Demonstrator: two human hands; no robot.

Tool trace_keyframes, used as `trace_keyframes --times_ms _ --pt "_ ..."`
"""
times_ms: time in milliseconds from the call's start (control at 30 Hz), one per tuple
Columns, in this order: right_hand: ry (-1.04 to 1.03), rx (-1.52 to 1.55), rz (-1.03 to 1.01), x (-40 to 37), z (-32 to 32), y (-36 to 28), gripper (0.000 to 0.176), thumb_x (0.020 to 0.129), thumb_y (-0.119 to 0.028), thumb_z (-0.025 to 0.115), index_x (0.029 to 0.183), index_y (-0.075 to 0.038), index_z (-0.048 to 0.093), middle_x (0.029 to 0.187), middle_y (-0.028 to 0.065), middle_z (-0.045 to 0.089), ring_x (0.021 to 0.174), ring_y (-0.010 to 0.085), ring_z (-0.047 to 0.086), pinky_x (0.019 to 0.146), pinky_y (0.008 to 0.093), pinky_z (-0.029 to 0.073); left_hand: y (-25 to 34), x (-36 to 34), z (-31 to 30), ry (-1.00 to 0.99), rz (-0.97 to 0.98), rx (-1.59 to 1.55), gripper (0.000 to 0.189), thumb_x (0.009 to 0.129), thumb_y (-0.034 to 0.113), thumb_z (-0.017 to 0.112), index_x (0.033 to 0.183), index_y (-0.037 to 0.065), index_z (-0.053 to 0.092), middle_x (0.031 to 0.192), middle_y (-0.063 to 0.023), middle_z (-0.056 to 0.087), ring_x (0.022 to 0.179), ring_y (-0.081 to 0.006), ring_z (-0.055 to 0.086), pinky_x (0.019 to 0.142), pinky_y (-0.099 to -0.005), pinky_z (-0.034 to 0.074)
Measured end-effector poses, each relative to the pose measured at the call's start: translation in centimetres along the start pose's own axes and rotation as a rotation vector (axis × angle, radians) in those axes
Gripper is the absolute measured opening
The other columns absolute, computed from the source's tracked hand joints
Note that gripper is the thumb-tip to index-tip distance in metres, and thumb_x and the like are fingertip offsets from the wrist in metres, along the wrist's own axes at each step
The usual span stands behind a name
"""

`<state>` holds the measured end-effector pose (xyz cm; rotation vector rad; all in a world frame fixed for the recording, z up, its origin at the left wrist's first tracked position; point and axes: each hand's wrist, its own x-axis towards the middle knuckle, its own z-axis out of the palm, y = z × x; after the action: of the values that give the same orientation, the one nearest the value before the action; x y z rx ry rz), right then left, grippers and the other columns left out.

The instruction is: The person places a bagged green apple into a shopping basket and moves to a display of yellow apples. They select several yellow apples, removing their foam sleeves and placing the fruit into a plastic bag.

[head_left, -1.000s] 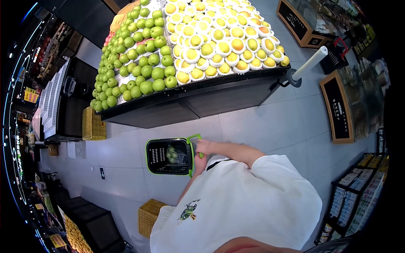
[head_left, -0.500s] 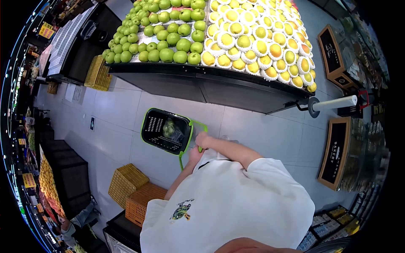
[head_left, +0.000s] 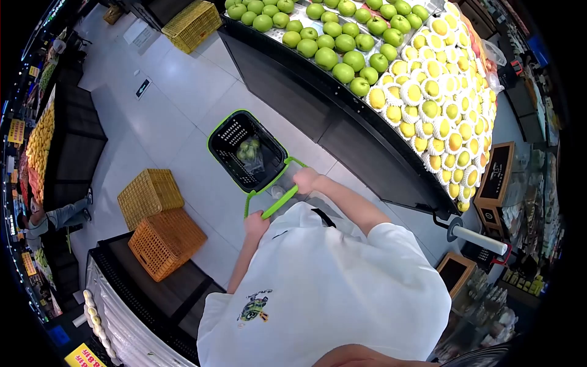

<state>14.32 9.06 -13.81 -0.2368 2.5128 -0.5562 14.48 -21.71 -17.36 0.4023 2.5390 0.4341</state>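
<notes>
Shirt [head_left: 324,287], white with a small printed figure on the chest, fills the nearest part of the view. Beyond it the right hand [head_left: 307,180] is closed around one end of the bar of a green handle [head_left: 280,202]. The left hand [head_left: 257,226] meets the bar's other end; how far its fingers wrap around it cannot be told. The handle's side arms run to the near edge of a black shopping basket [head_left: 225,136] with a green rim, over the tiled floor [head_left: 165,150]. Inside, a clear plastic bag [head_left: 255,164] of green fruit [head_left: 248,148] lies closer to the handle edge than to the far edge.

To the left, an orange-brown wicker basket [head_left: 168,244] appears at the upper edge of a black rack [head_left: 202,275], with a yellow wicker basket [head_left: 151,199] just beyond it.

Farther forward stands a black-sided fruit display [head_left: 342,125]. Green apples [head_left: 344,43] fill its left part, and yellow fruit in white foam nets [head_left: 452,110] covers its right part, down to the near right corner. By that corner, a white roll [head_left: 480,238] juts out. Past the left end sits another yellow wicker basket [head_left: 192,25]. Far left, a person [head_left: 58,217] in grey trousers is beside a produce stand [head_left: 41,137].
</notes>
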Motion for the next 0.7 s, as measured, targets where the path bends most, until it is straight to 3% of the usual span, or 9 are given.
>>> trace_keyframes --times_ms 67,300,467,700 --pt "-0.030 -0.055 -0.009 1.0 1.3 1.5 0.021 0.075 -0.030 0.071 0.085 -0.014 0.079 0.087 0.0155 0.075 0.086 0.0376 0.073 0.076 0.0508 0.058 0.3 0.5 -1.1 -0.079 0.076 0.071 0.026 0.084 0.038 0.065 0.087 0.015 0.076 0.086 -0.0170 0.074 0.082 -0.0388 0.072 0.073 -0.0527 0.058" --pt "-0.121 -0.041 0.094 0.0 2.0 2.9 0.022 0.075 -0.027 0.068 0.086 -0.012 0.079 0.091 0.0167 0.075 0.092 0.0370 0.073 0.079 0.0491 0.059 1.4 2.6 -2.0 -0.072 0.268 0.135 0.022 0.081 0.035 0.066 0.085 0.014 0.075 0.083 -0.0165 0.074 0.079 -0.0385 0.072 0.069 -0.0524 0.057" --pt "-0.095 0.003 0.153 -1.6 2.6 2.8 0.023 0.076 -0.028 0.068 0.086 -0.010 0.079 0.091 0.0175 0.075 0.093 0.0373 0.073 0.081 0.0486 0.059 1.0 2.8 -1.4 0.043 0.412 0.111 0.019 0.078 0.030 0.069 0.078 0.011 0.070 0.075 -0.0160 0.071 0.072 -0.0385 0.072 0.063 -0.0519 0.057" --pt "-0.067 0.064 0.197 -4.0 3.0 2.2 0.024 0.077 -0.029 0.068 0.085 -0.009 0.079 0.092 0.0183 0.075 0.093 0.0379 0.073 0.081 0.0488 0.059 1.6 2.2 -1.8 0.053 0.468 0.124 0.020 0.078 0.031 0.070 0.077 0.011 0.068 0.072 -0.0149 0.071 0.067 -0.0388 0.071 0.061 -0.0508 0.056"
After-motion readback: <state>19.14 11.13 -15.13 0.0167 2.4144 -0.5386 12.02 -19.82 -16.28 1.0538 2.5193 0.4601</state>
